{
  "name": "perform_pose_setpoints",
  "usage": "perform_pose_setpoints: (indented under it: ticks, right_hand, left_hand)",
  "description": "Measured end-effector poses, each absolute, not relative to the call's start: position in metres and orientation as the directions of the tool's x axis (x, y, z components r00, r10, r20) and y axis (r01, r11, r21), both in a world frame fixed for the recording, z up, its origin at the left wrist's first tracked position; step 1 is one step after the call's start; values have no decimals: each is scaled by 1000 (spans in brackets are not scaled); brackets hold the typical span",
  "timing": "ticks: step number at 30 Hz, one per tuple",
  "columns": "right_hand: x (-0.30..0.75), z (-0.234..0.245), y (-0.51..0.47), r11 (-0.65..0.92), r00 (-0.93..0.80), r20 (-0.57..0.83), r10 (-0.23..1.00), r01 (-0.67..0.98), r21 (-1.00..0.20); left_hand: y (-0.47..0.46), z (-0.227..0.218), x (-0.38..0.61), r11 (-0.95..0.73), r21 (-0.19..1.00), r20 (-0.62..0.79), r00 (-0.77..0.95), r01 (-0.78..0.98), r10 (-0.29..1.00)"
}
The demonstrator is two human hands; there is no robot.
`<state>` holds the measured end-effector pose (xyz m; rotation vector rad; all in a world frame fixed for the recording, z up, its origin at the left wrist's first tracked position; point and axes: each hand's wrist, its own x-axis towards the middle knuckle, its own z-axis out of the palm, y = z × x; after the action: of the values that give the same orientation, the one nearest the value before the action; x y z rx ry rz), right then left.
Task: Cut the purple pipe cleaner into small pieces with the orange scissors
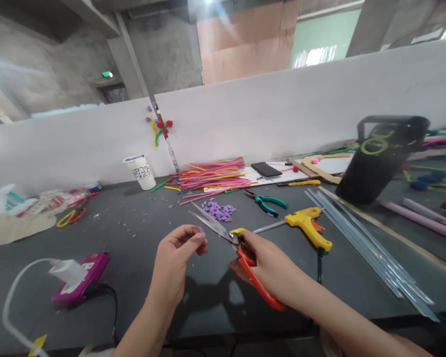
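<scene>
The right hand (pixel 265 263) is wrapped around the scissors (pixel 233 239), which have red handles, a touch of yellow near the pivot and long silvery blades. These point forward and left, slightly parted, beyond the left fingertips. The left hand (pixel 180 253) pinches a small purple piece (pixel 201 229) between thumb and fingers; only its tip shows, so its full length cannot be told.

Just beyond the blades lies a loose heap of short, fuzzy purple bits (pixel 219 210), close in front of the grip. Behind the heap, pink, red, yellow and blue stems (pixel 211 176) lie in a bundle. Ahead and right of the right hand are the teal-handled pliers (pixel 269 201); nearer on that side, a yellow glue gun (pixel 308 225) has a clear stick jutting back towards the hand, crowding the space just past the knuckles. Farther right come clear rods (pixel 360 253) and a black bottle (pixel 382 163). Left of the left hand sits a magenta power strip (pixel 100 270); a white cup (pixel 140 172) stands farther ahead.
</scene>
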<state>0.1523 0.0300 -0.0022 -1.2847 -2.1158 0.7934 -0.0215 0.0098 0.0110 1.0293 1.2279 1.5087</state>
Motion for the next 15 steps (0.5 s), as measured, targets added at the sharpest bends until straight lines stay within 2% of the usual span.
perform_pose_setpoints:
  ticks: [3,10,15]
  right_hand:
    - [152,-4,27,407,-436,142,889,607,-683]
    - [151,-11,24,530,-454,277,847,762,-372]
    - [150,-14,22,568,-491,299,818,770,-291]
  left_hand:
    - [8,14,-22,-125,980,78,-280,-154,957]
    - [5,16,-24,-210,964,146,-331,-165,932]
    - [4,18,-24,-228,957,155,-345,-181,926]
